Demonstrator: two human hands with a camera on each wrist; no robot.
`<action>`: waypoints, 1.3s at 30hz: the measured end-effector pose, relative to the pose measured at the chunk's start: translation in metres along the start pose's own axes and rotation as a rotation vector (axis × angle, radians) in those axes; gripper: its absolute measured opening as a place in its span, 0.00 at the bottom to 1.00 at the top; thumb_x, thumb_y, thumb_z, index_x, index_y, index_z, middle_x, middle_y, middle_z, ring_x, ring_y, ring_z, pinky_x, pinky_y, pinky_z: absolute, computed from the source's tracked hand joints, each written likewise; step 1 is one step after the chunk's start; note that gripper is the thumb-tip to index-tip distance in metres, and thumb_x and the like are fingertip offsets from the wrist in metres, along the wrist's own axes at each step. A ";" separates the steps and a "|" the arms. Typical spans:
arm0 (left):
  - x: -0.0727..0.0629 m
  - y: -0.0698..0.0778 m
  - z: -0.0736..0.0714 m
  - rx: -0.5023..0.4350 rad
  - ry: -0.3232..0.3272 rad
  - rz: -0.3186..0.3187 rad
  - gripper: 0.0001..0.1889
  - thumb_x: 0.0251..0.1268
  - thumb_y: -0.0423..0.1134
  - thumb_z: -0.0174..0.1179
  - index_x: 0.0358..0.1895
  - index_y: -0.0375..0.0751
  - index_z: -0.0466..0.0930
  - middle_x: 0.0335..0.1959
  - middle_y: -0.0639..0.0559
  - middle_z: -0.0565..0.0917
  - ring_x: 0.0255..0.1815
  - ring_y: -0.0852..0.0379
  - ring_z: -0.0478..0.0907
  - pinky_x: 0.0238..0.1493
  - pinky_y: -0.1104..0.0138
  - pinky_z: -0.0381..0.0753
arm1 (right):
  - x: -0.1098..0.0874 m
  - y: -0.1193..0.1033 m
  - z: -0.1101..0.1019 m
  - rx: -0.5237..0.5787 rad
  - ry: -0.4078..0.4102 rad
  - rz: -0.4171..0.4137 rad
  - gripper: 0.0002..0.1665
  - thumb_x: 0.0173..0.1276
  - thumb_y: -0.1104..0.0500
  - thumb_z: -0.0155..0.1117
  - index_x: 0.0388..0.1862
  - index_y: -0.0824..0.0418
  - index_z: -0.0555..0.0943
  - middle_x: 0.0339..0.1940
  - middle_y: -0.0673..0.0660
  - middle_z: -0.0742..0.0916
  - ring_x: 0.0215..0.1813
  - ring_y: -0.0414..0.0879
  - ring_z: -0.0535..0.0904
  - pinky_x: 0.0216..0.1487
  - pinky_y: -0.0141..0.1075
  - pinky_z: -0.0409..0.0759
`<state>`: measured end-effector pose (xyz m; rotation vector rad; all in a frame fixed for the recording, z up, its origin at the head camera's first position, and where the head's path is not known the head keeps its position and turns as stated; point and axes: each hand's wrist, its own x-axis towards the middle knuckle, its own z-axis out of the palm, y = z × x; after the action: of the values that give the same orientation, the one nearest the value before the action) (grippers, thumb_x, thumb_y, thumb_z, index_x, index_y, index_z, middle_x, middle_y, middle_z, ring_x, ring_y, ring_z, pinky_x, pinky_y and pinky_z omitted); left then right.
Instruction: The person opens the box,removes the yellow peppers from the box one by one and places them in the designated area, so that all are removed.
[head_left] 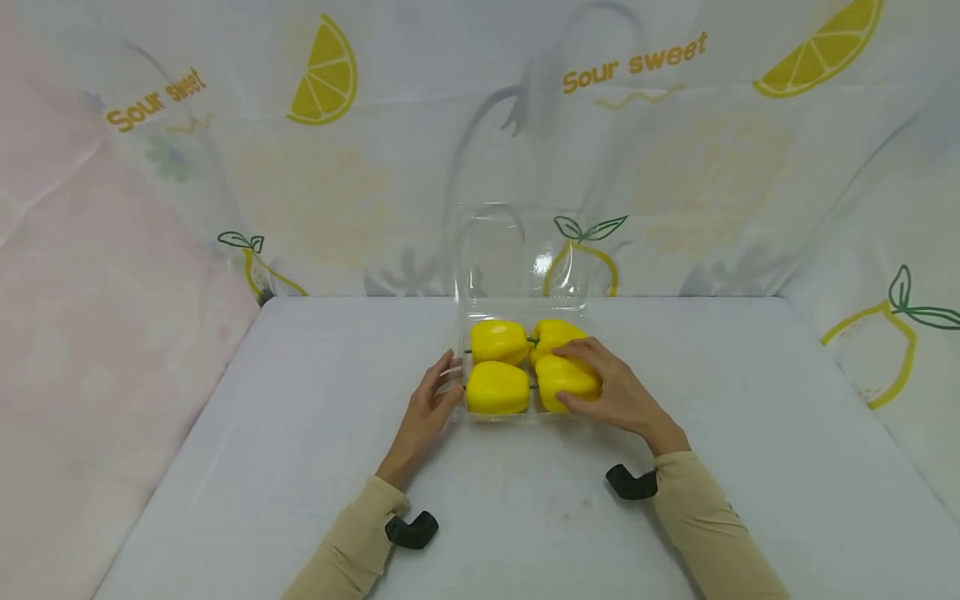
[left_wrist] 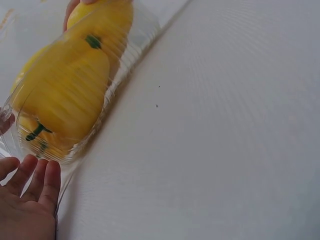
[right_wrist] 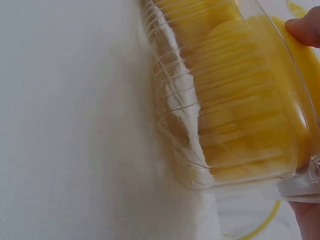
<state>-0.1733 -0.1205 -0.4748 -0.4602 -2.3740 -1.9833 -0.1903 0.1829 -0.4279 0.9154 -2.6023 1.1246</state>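
A clear plastic clamshell box [head_left: 536, 417] holds yellow bell peppers in two rows, its lid [head_left: 498, 250] standing up at the back. My right hand [head_left: 621, 398] grips the front right bell pepper [head_left: 561, 379], thumb at the near side and fingers over the far side. Behind that one lies another bell pepper [head_left: 555, 333], partly covered by the fingers. On the left are a front bell pepper [head_left: 498, 388] and a back bell pepper [head_left: 498, 342]. My left hand [head_left: 422, 417] is at the box's left wall, its fingers [left_wrist: 36, 181] extended.
The box rests on a white-covered table [head_left: 300, 467], close to its back edge. Behind it hangs a lemon-print curtain [head_left: 420, 167]. A black curved piece sits at each sleeve cuff [head_left: 386, 496].
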 end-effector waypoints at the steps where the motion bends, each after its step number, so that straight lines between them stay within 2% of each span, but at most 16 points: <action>1: 0.000 0.000 0.000 -0.002 0.000 0.004 0.31 0.70 0.35 0.52 0.73 0.40 0.52 0.69 0.41 0.65 0.68 0.42 0.65 0.64 0.60 0.70 | 0.000 -0.001 0.000 0.005 0.001 0.001 0.33 0.53 0.56 0.73 0.59 0.50 0.74 0.56 0.50 0.76 0.58 0.47 0.73 0.60 0.47 0.72; 6: 0.001 0.002 0.000 -0.005 0.003 -0.004 0.30 0.71 0.33 0.50 0.73 0.37 0.52 0.69 0.38 0.65 0.68 0.40 0.65 0.64 0.55 0.68 | 0.000 -0.002 -0.002 0.014 -0.008 0.007 0.33 0.53 0.56 0.73 0.59 0.51 0.74 0.56 0.50 0.75 0.59 0.46 0.72 0.60 0.48 0.72; 14: -0.004 0.031 0.000 0.004 -0.013 -0.039 0.29 0.71 0.30 0.48 0.72 0.29 0.50 0.68 0.31 0.63 0.68 0.35 0.63 0.65 0.48 0.66 | -0.001 -0.002 -0.003 0.025 -0.020 0.024 0.32 0.54 0.56 0.72 0.59 0.49 0.74 0.56 0.49 0.75 0.59 0.47 0.72 0.60 0.49 0.71; 19: -0.005 0.036 0.001 0.024 -0.012 -0.054 0.29 0.72 0.31 0.48 0.72 0.29 0.51 0.68 0.31 0.63 0.68 0.35 0.63 0.66 0.49 0.66 | -0.001 0.000 -0.005 0.053 -0.003 0.021 0.32 0.55 0.57 0.71 0.60 0.49 0.74 0.56 0.50 0.74 0.59 0.46 0.71 0.60 0.46 0.70; 25: -0.005 0.032 0.001 0.012 -0.009 -0.032 0.29 0.72 0.30 0.48 0.72 0.28 0.51 0.67 0.30 0.64 0.67 0.34 0.64 0.65 0.48 0.66 | -0.001 0.001 -0.007 0.087 0.002 0.024 0.31 0.57 0.58 0.70 0.60 0.49 0.74 0.56 0.50 0.75 0.58 0.46 0.70 0.61 0.41 0.69; 32: -0.002 0.004 0.001 -0.018 0.007 -0.030 0.29 0.72 0.34 0.49 0.73 0.36 0.53 0.68 0.36 0.65 0.68 0.39 0.64 0.65 0.51 0.66 | -0.002 -0.002 -0.014 0.147 0.052 0.014 0.34 0.56 0.64 0.70 0.63 0.54 0.72 0.58 0.53 0.76 0.60 0.44 0.70 0.64 0.25 0.64; 35: -0.002 0.001 0.001 -0.014 0.009 -0.022 0.29 0.72 0.36 0.50 0.73 0.39 0.54 0.68 0.39 0.66 0.68 0.41 0.65 0.65 0.53 0.67 | -0.002 -0.005 -0.018 0.171 0.074 0.020 0.35 0.56 0.68 0.69 0.64 0.57 0.71 0.59 0.56 0.75 0.60 0.42 0.69 0.64 0.21 0.62; 39: -0.002 0.002 0.001 -0.022 0.004 -0.010 0.29 0.72 0.37 0.50 0.73 0.39 0.54 0.68 0.38 0.66 0.68 0.41 0.65 0.65 0.52 0.67 | -0.002 -0.020 -0.027 0.170 0.086 0.035 0.33 0.56 0.70 0.67 0.62 0.64 0.71 0.58 0.60 0.75 0.59 0.42 0.69 0.63 0.20 0.63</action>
<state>-0.1711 -0.1199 -0.4735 -0.4458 -2.3598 -2.0143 -0.1797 0.1921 -0.3973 0.8363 -2.4938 1.3799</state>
